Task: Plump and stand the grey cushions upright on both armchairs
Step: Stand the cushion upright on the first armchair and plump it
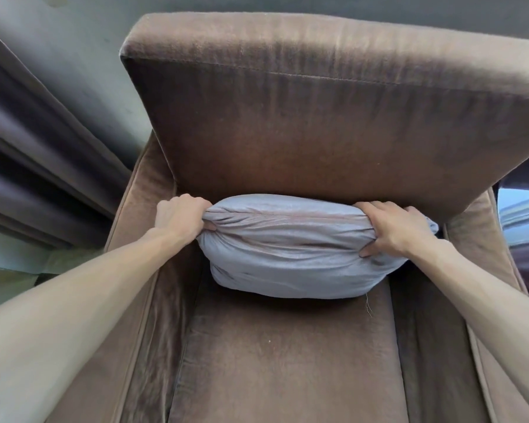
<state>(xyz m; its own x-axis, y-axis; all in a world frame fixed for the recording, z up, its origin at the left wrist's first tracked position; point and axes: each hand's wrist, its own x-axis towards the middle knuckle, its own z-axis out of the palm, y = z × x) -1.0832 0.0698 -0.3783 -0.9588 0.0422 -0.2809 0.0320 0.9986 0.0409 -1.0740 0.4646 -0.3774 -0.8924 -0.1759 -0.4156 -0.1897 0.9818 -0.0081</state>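
A grey cushion [290,248] stands on the seat of a brown armchair [318,123], its back against the chair's backrest. My left hand [180,216] grips the cushion's left end, bunching the fabric into folds. My right hand [394,232] clamps the right end, fingers over the top and thumb in front. The cushion is squeezed between both hands and bulges in the middle. Only this one armchair is in view.
Dark pleated curtains [37,154] hang to the left of the chair. The chair's armrests [141,209] flank the seat on both sides. A glossy dark surface [522,227] shows past the right armrest. The front of the seat cushion [287,361] lies bare below the grey cushion.
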